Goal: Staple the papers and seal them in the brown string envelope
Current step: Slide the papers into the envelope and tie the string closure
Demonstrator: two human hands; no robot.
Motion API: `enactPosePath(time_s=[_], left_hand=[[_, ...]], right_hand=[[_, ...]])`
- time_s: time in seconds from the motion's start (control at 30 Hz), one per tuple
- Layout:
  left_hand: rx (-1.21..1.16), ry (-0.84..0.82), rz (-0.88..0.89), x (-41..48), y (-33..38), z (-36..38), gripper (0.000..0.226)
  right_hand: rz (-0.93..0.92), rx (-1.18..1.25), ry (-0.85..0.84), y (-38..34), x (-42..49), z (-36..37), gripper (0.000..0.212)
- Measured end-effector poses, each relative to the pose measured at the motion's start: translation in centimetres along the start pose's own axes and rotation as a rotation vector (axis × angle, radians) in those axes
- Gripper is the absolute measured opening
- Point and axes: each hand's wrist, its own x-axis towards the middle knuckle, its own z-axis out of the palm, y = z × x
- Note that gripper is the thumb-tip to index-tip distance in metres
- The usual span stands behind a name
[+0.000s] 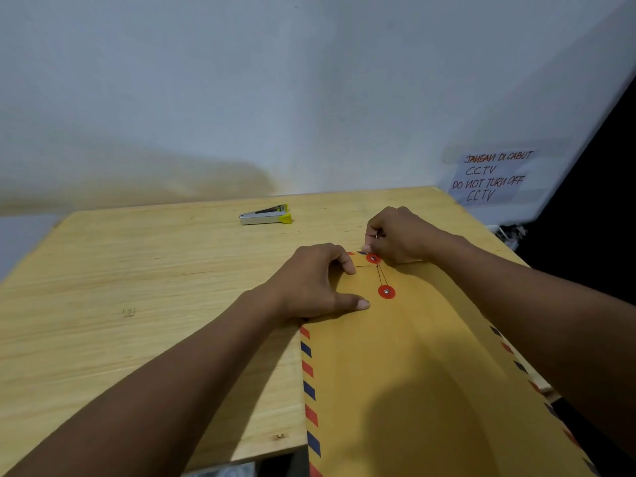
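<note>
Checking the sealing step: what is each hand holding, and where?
Right hand pinches the thin string at the upper red disc; left hand presses the brown envelope flat.

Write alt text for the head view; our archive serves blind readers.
Two hands close a brown string envelope on a wooden table: the left hand presses the flap while the right hand winds string at the upper red button. A stapler lies behind.
</note>
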Motion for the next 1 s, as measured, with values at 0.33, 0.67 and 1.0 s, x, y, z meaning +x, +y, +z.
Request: enactPosePath(time_s=[0.33, 0.67, 1.0], left_hand=[[0.168, 0.134, -0.032, -0.5, -0.7, 1.8, 0.069], [0.223, 0.083, 0.006, -0.7, -0.2, 1.6, 0.071], [0.204, 0.066, -0.059, -0.7, 0.4, 1.4, 0.07]], right_hand=[[-0.017, -0.014, 0.058, -2.1, -1.6, 0.9, 0.015], [0.031, -0.042, 0.198, -0.3, -7.3, 1.6, 0.011], [-0.128, -0.281, 0.212, 0.6, -12.5, 1.5, 0.019]])
